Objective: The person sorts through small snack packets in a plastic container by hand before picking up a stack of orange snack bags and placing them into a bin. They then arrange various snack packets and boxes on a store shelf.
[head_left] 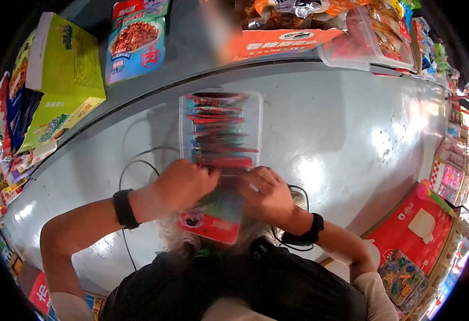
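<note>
A clear plastic bin [260, 115] stands on the floor before me, with several red-and-teal snack packets [219, 128] upright in a row inside. Just in front of its near end, my left hand [183, 184] is closed at the upper left edge of a loose snack packet [221, 229]. My right hand [269, 195] is closed at the upper right of that same packet, its fingers blurred by motion. The packet hangs tilted between the hands, its red end toward my feet. Its upper part is smeared, so I cannot make out its opening edge.
A grey shelf [189, 32] curves across the top. On it are a green carton [66, 80], another snack packet [138, 43], an orange display box [282, 45] and clear tubs [384, 48]. Black cable [122, 214] lies on the floor [320, 117]. A red display [416, 224] stands right.
</note>
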`<state>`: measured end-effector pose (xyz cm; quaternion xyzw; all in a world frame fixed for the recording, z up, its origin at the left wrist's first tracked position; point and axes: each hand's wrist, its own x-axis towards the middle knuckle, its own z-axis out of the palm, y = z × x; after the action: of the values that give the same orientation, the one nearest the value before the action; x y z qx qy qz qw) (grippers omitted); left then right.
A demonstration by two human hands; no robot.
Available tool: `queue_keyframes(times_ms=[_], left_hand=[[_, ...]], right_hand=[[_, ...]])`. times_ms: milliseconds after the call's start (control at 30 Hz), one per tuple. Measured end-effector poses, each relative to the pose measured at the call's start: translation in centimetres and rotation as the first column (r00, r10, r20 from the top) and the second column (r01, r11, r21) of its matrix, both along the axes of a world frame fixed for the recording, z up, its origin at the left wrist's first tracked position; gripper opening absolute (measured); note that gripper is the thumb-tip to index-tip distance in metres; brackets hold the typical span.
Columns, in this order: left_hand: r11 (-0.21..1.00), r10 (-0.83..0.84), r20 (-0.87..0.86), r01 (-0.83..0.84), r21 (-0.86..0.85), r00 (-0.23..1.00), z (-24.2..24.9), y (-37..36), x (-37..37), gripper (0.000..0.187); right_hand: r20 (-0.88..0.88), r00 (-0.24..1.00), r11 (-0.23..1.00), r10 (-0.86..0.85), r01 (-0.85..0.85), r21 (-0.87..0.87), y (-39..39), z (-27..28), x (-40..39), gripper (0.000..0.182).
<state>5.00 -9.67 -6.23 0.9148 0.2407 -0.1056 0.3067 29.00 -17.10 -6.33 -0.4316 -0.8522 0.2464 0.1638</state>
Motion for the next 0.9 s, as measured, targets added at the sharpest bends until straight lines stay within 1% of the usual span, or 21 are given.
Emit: queue_keyframes(times_ms=[33, 67, 100, 133, 167, 200, 233, 300, 333, 367, 400, 467, 500, 533, 600, 633, 667, 700, 767, 833, 900], left_hand=[[0.999, -0.043, -0.017, 0.044, 0.021, 0.999, -0.1, -0.6, 0.0, 0.02], [0.995, -0.085, -0.036, 0.087, 0.039, 0.996, -0.3, -1.1, 0.0, 0.02], [0.996, -0.081, -0.039, 0.082, 0.032, 0.996, -0.4, -1.3, -0.1, 0.02], [0.993, -0.077, -0.009, 0.077, 0.085, 0.997, -0.6, -1.4, -0.2, 0.017], [0.987, -0.078, 0.023, 0.074, 0.14, 0.997, -0.6, -1.3, -0.3, 0.013], [0.987, -0.079, 0.021, 0.075, 0.139, 0.997, -0.6, -1.3, -0.3, 0.013], [0.991, -0.077, 0.011, 0.076, 0.113, 0.997, -0.6, -1.3, -0.2, 0.013], [0.993, -0.075, 0.003, 0.074, 0.09, 0.997, -0.6, -1.1, -0.1, 0.012], [0.999, -0.046, 0.018, 0.045, 0.031, 0.999, -0.5, -0.9, -0.1, 0.018], [0.999, -0.015, 0.032, 0.016, -0.028, 0.999, -0.4, -0.7, 0.0, 0.025], [1.0, -0.012, 0.034, 0.013, -0.023, 0.999, -0.3, -0.4, 0.1, 0.025], [1.0, -0.028, -0.009, 0.028, -0.007, 1.0, 0.1, -0.2, 0.3, 0.025], [1.0, -0.029, -0.007, 0.029, -0.009, 1.0, 0.1, -0.1, 0.3, 0.025], [0.999, -0.001, 0.002, 0.001, -0.036, 1.0, 0.1, 0.3, 0.1, 0.026], [0.998, 0.027, 0.009, -0.026, -0.065, 1.0, 0.1, 0.6, 0.0, 0.027], [0.996, 0.059, 0.035, -0.057, -0.066, 0.998, 0.1, 0.6, 0.0, 0.02], [0.994, 0.091, 0.061, -0.087, -0.068, 0.994, 0.1, 0.7, 0.0, 0.014], [0.994, 0.092, 0.06, -0.088, -0.07, 0.994, 0.1, 0.7, 0.0, 0.014], [0.987, 0.133, 0.082, -0.124, -0.106, 0.988, 0.2, 0.7, 0.1, 0.018], [0.987, 0.118, 0.062, -0.11, -0.12, 0.991, 0.5, 0.9, 0.2, 0.018], [0.987, 0.105, 0.043, -0.099, -0.131, 0.994, 0.3, 0.9, 0.1, 0.019]], right_hand=[[-0.001, 1.0, 1.0, 0.002, -0.002, -0.004, -0.1, 0.0, 0.2, 0.039], [0.054, 0.998, 1.0, 0.015, -0.014, -0.021, -0.1, -0.1, 0.5, 0.039], [0.106, 0.994, 0.999, 0.032, -0.028, -0.039, -0.1, -0.2, 0.6, 0.039], [0.1, 0.994, 0.999, 0.035, -0.031, -0.044, -0.1, 0.0, 0.4, 0.039], [0.185, 0.982, 0.998, 0.035, -0.025, -0.055, 0.0, 0.5, 0.1, 0.04], [0.272, 0.962, 0.998, 0.035, -0.018, -0.065, 0.1, 1.2, -0.1, 0.041], [0.271, 0.962, 0.998, 0.036, -0.019, -0.064, 0.3, 2.1, -0.6, 0.041], [0.093, 0.991, 0.993, 0.091, -0.082, -0.09, 0.3, 4.0, -1.5, 0.043], [0.096, 0.991, 0.993, 0.093, -0.085, -0.086, 0.0, 4.2, -1.5, 0.043], [-0.011, 0.986, 0.984, 0.167, -0.167, -0.062, -0.3, 4.3, -1.5, 0.044], [-0.114, 0.964, 0.969, 0.242, -0.247, -0.029, -0.3, 4.4, -1.5, 0.044], [-0.099, 0.961, 0.966, 0.257, -0.257, 0.02, -0.2, 4.2, -1.2, 0.044], [-0.088, 0.959, 0.962, 0.269, -0.263, 0.066, -0.3, 4.1, -1.1, 0.044], [-0.088, 0.959, 0.963, 0.268, -0.263, 0.065, -0.2, 3.6, -0.9, 0.044], [-0.092, 0.976, 0.98, 0.198, -0.196, 0.028, 0.1, 2.3, -0.2, 0.041], [-0.092, 0.976, 0.98, 0.198, -0.196, 0.028, 0.2, 2.0, 0.0, 0.041], [-0.049, 0.984, 0.985, 0.171, -0.172, -0.025, 0.3, 1.7, 0.2, 0.04], [-0.005, 0.989, 0.986, 0.146, -0.146, -0.079, 0.4, 1.5, 0.3, 0.038], [-0.021, 0.992, 0.99, 0.123, -0.124, -0.073, 0.4, 1.2, 0.2, 0.036], [-0.035, 0.995, 0.993, 0.096, -0.098, -0.07, 0.3, 1.1, 0.0, 0.035], [-0.016, 0.996, 0.989, 0.087, -0.088, -0.119, 0.5, 1.1, -0.2, 0.03]])
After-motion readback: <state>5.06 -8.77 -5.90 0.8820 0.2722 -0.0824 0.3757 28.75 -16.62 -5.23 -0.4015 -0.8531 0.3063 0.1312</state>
